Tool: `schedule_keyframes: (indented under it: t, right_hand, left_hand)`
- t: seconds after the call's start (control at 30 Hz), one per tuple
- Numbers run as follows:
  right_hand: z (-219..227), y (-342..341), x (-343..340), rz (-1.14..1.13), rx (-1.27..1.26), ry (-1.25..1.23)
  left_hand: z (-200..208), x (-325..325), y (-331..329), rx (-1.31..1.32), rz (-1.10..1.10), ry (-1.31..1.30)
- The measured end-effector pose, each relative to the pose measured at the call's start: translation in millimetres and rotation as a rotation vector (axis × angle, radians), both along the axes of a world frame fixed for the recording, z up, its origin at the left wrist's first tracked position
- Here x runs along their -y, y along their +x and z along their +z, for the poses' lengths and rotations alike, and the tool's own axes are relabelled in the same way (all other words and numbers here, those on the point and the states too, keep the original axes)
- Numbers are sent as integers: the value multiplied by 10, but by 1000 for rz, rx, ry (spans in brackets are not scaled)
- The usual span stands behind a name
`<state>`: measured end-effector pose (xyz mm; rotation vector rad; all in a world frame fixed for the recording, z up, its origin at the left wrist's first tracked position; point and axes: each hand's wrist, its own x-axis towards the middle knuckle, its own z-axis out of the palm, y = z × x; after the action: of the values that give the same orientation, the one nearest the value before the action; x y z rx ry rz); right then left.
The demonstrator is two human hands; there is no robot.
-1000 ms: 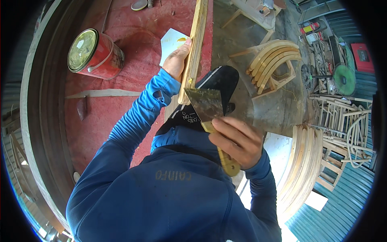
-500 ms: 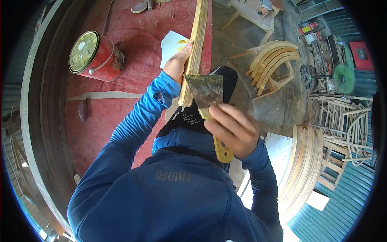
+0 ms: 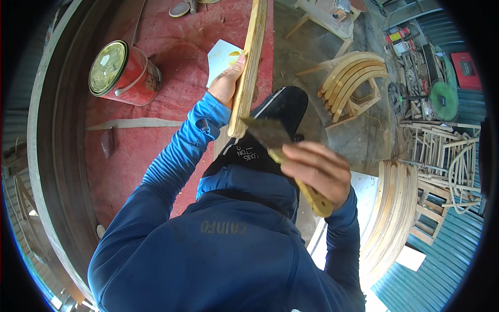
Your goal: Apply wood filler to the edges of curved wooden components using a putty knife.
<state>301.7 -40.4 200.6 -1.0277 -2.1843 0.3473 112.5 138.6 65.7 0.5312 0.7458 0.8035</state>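
My left hand (image 3: 228, 81) is closed round a long wooden strip (image 3: 248, 73), its thumb on the near side. The strip runs away from me and leaves the view at the top. A white card-like piece (image 3: 222, 58) with a yellow smear lies just left of that hand, partly behind it. In my right hand (image 3: 319, 169) is a putty knife with a yellow handle (image 3: 313, 198). The knife's broad, stained blade (image 3: 267, 133) is blurred; its corner is close to the strip's near end, and I cannot tell whether they touch.
A red can (image 3: 136, 78) with a handle stands on the red surface (image 3: 171, 145) at left, bounded by a curved rim (image 3: 42, 119). Curved wooden pieces (image 3: 353, 78) are stacked at right, more (image 3: 390, 208) nearer. A green fan (image 3: 443, 101) stands farther right.
My right hand has moved right and toward me, tilting the putty knife so its blade sits by the strip's near end. The left hand and strip have barely shifted.
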Motion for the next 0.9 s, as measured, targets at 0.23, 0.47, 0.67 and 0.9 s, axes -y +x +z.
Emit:
schedule_keyframes:
  t: [0.23, 0.47, 0.67, 0.9]
  right_hand:
    - [-249, -114, -113, -66, 219, 191]
    - [-112, -28, 27, 23, 31, 155]
    - [-92, -118, 56, 31, 208, 136]
    - [-72, 7, -237, -78, 25, 110]
  left_hand:
    - [3, -18, 82, -81, 103, 31]
    - [15, -18, 5, 29, -31, 7]
    - [38, -36, 11, 24, -18, 3]
    - [-46, -23, 22, -36, -13, -64]
